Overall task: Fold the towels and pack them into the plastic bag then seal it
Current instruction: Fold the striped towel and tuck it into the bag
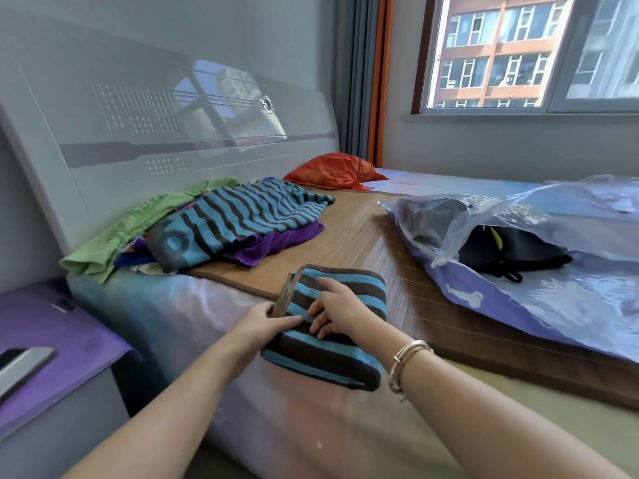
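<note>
A: Any lettering legible at this station?

B: None could be read. The plastic bag (539, 288) carried a white bone-shaped mark on its purple edge, a figure only, no letters.

A: The headboard (173, 133)?

B: It showed dot patterns and a round emblem, too small to make out any characters. The striped towel (328, 344) bore a strip along one edge, blurred; whether it was printed could not be told.

A: Numbers or signs on the building through the window (518, 53)?

B: None was legible.
</note>
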The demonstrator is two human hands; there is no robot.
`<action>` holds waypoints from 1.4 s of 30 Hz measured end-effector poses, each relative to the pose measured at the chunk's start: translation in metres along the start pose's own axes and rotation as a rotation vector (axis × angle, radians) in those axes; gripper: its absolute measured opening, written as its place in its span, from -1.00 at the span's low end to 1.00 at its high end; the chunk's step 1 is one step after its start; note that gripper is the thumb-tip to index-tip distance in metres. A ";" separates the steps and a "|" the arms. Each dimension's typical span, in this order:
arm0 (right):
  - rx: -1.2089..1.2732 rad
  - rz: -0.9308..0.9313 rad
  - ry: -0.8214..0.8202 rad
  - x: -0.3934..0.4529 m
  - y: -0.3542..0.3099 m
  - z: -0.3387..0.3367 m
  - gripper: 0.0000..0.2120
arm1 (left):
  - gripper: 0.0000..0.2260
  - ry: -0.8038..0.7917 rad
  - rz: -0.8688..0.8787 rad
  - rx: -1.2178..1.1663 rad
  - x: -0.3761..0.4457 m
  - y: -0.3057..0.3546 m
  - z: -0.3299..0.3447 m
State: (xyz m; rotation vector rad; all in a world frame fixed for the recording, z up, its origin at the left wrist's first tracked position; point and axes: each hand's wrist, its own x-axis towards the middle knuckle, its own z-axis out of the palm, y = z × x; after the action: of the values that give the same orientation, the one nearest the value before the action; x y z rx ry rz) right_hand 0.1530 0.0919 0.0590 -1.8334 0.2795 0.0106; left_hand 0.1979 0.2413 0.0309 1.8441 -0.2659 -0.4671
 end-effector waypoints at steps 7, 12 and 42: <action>-0.955 -0.730 0.262 -0.085 -0.022 -0.086 -0.24 | -0.69 -0.087 0.372 0.110 -0.040 0.076 0.024; -1.256 -0.671 0.225 -0.140 -0.048 -0.163 -0.23 | -0.77 -0.314 0.545 0.292 -0.073 0.143 0.074; -1.478 -0.351 0.909 -0.011 0.058 -0.287 -0.56 | -0.91 0.253 0.659 0.521 0.120 0.200 0.247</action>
State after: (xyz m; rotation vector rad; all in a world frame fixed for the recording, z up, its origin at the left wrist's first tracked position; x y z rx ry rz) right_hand 0.0916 -0.1929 0.0862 -3.2327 0.6776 -1.1577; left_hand 0.2053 -0.0826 0.1334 2.1396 -0.8453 0.3222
